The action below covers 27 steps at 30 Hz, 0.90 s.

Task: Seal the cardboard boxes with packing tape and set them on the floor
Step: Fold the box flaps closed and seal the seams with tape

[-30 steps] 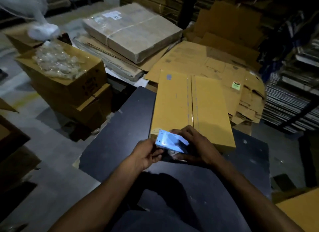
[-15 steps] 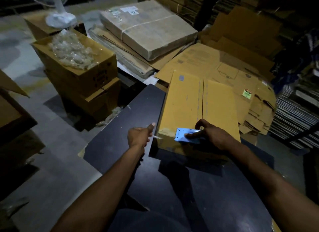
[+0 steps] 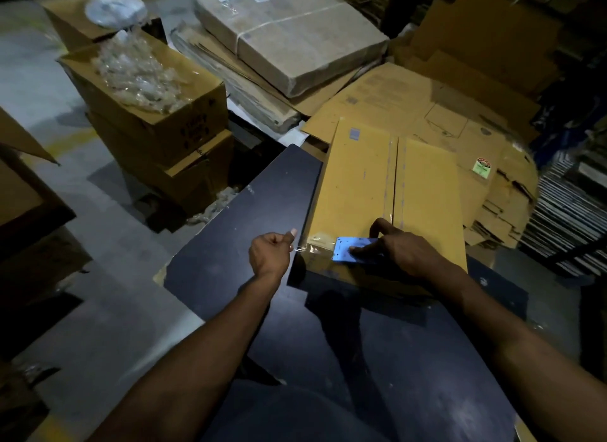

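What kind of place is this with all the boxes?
Probably a warehouse or packing room. Flattened cardboard sheets lie piled behind the dark table, stacked cartons stand on a bare concrete floor, and a person is taping a box.

Dim, murky warehouse light; far corners sink into black. Soft forearm shadows cross the tabletop (image 3: 377, 343). Wide-angle bending at edges, slight softness throughout.

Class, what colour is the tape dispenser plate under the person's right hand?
Light blue: the tape dispenser, pressed on the box by the right hand, head view.
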### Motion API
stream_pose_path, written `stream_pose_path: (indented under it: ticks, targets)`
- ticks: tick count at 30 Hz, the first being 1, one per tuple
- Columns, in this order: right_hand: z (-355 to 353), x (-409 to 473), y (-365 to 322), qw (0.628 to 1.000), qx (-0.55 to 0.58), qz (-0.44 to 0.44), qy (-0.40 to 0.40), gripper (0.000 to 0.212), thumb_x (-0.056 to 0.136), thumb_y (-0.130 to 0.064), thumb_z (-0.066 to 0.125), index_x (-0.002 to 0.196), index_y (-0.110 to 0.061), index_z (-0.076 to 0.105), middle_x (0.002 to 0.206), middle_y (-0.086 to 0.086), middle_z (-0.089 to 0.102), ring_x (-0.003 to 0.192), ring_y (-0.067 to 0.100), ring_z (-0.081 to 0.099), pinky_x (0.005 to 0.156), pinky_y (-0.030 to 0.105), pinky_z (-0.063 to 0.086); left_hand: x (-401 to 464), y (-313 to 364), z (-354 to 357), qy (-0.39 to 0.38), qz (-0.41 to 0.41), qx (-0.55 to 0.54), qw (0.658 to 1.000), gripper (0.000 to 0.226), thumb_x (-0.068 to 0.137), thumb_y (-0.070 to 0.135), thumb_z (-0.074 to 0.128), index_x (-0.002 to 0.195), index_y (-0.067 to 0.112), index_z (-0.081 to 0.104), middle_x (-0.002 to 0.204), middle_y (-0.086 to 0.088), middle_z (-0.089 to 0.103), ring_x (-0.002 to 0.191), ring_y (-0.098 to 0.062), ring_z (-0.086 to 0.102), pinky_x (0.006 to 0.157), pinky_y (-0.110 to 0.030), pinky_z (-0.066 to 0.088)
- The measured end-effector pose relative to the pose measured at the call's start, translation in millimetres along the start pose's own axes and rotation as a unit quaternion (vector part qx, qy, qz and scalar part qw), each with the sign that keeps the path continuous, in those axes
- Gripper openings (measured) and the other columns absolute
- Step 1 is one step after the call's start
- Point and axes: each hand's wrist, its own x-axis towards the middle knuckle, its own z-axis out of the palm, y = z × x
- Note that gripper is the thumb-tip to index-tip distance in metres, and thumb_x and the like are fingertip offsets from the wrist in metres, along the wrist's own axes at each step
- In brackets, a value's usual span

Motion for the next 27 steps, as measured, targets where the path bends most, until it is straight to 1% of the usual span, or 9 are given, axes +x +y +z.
stream_pose_path:
  ticks: [4,9,14,17,20,22,24,25,27]
  targets:
    - [-6.5,6.8,-10.8,0.992,-0.117,-0.038,-0.035,0.045,0.096,-0.069,0.043,0.134,-0.052,0.058,0.126,-0.007,0.041,0.084,0.016,0.05,0.07,0.034,0.036,-0.8,-12.7,7.8,-0.043,-0.048,-0.02,0.998,0.047,0.083,0.054,0.082,0.059,0.015,0.069,0.044,0.009,0.057,0.049,-0.018,0.054,0.062,-0.032,0.047]
    - [-7.1,8.3,-10.6,0.984,-0.161,-0.063,-0.033,0.039,0.098,-0.065,0.045,0.136,-0.06,0.052,0.121,-0.007,0.039,0.082,0.018,0.058,0.068,0.039,0.05,4.0,-15.7,15.6,-0.072,-0.104,-0.067,0.99,0.045,0.08,0.048,0.087,0.055,0.014,0.07,0.045,0.005,0.06,0.05,-0.018,0.052,0.065,-0.031,0.043]
    - [-8.3,9.0,-16.7,0.984,-0.165,-0.059,-0.024,0.037,0.097,-0.064,0.046,0.131,-0.054,0.058,0.12,-0.008,0.04,0.077,0.017,0.057,0.063,0.037,0.042,6.8,-10.8,7.0,-0.117,-0.196,-0.104,0.968,0.051,0.076,0.056,0.088,0.069,0.007,0.073,0.051,0.002,0.065,0.04,-0.012,0.045,0.044,-0.019,0.035]
    - [-4.2,12.5,-13.4,0.982,-0.175,-0.061,-0.029,0.037,0.098,-0.067,0.042,0.13,-0.056,0.057,0.116,-0.009,0.038,0.073,0.016,0.057,0.061,0.04,0.046,6.8,-17.0,5.0,-0.151,-0.228,-0.051,0.961,0.07,0.064,0.079,0.081,0.069,0.01,0.073,0.056,-0.002,0.068,0.042,-0.014,0.048,0.044,-0.019,0.037]
    - [-3.1,17.2,-11.3,0.984,-0.167,-0.047,-0.032,0.045,0.095,-0.075,0.034,0.125,-0.053,0.06,0.111,-0.012,0.037,0.073,0.014,0.058,0.063,0.042,0.051,14.0,-19.6,5.8,-0.126,-0.212,-0.008,0.969,0.068,0.071,0.075,0.08,0.075,0.006,0.076,0.063,-0.004,0.073,0.048,-0.018,0.058,0.045,-0.021,0.046]
    - [-5.1,18.9,-9.3,0.983,-0.172,-0.047,-0.033,0.059,0.09,-0.081,0.023,0.122,-0.049,0.062,0.108,-0.011,0.037,0.073,0.015,0.056,0.063,0.041,0.049,23.5,-21.8,4.7,-0.079,-0.165,0.051,0.982,0.052,0.084,0.059,0.079,0.08,0.007,0.076,0.082,-0.009,0.078,0.069,-0.024,0.07,0.065,-0.031,0.059]
    - [-7.0,18.3,-9.1,0.979,-0.189,-0.058,-0.043,0.056,0.092,-0.078,0.03,0.125,-0.045,0.062,0.107,-0.008,0.038,0.074,0.018,0.055,0.065,0.04,0.046,24.6,-23.7,3.0,-0.022,-0.046,0.092,0.994,0.028,0.093,0.043,0.073,0.086,0.015,0.076,0.098,-0.006,0.078,0.092,-0.028,0.072,0.084,-0.035,0.058]
    - [-7.1,18.7,-8.7,0.978,-0.195,-0.06,-0.046,0.053,0.093,-0.076,0.036,0.126,-0.044,0.061,0.108,-0.007,0.039,0.075,0.02,0.055,0.065,0.04,0.047,19.2,-21.8,2.1,-0.01,0.053,0.093,0.994,0.015,0.094,0.035,0.072,0.094,0.021,0.076,0.105,-0.002,0.077,0.1,-0.026,0.071,0.089,-0.034,0.056]
    - [-7.4,23.4,-7.1,0.981,-0.185,-0.036,-0.042,0.071,0.085,-0.088,0.03,0.124,-0.039,0.063,0.107,-0.007,0.044,0.075,0.02,0.055,0.065,0.039,0.048,4.4,-15.1,0.3,-0.037,0.326,0.139,0.935,0.033,0.09,0.028,0.073,0.122,0.023,0.072,0.125,0.002,0.072,0.115,-0.019,0.065,0.1,-0.031,0.05]
